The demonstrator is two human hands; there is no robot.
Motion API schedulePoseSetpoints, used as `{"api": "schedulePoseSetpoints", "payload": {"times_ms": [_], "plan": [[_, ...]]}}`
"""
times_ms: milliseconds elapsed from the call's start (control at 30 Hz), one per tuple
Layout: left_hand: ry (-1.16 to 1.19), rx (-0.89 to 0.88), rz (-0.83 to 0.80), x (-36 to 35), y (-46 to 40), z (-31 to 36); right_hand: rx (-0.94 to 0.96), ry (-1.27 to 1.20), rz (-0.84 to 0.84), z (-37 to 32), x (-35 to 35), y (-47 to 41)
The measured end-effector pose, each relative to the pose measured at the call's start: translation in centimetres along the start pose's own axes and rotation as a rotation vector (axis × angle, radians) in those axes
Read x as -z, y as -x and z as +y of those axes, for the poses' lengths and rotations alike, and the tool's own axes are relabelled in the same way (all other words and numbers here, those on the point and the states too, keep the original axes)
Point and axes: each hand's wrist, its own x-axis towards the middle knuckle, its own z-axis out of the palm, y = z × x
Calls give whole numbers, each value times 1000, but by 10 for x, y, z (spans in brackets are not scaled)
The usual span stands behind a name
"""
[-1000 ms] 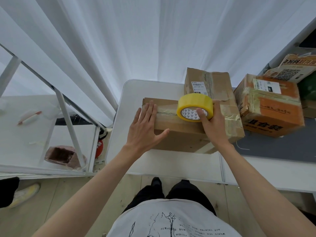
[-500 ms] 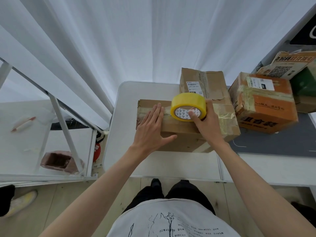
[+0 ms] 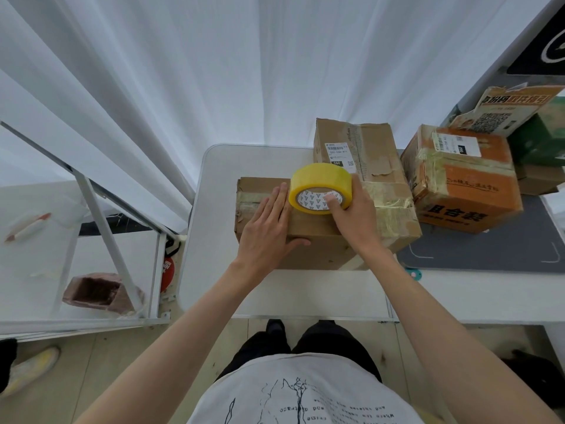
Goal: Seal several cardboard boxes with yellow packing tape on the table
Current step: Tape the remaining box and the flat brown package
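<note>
Standing beside the white desk [image 3: 214, 270], you take in the big things first: the white curtain [image 3: 214, 71] behind, then the brown cardboard box [image 3: 318, 240] being sealed at the desk's middle, a second brown box [image 3: 367, 148] touching its far side, and an orange-printed box [image 3: 467, 185] already wrapped in tape just to the right. The left hand [image 3: 269, 231] lies flat on the near box's top, fingers straight and together, pressing the laid tape down. The right hand [image 3: 351, 218] grips the yellow tape roll [image 3: 321, 188], thumb hooked into the core and fingers curled over the rim, with the roll standing on edge over the seam. Whether the strip is centred on the flap join is hard to tell under the hands. To do this well, I'd keep the roll low, the strip taut, and smooth close behind it so no wrinkles set.
</note>
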Motion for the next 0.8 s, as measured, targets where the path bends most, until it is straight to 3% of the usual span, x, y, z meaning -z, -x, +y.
{"api": "schedulePoseSetpoints", "payload": {"times_ms": [167, 367, 567, 800], "plan": [[-26, -1, 17, -2, 1, -1, 27, 48, 32, -2, 24, -10], [-3, 4, -9, 1, 2, 1, -29, 119, 273, 24, 80, -9], [75, 10, -34, 5, 1, 3, -119, -169, 270, 37, 63, -1], [28, 31, -104, 13, -13, 12, -48, -269, 201, 50, 64, 1]]}}
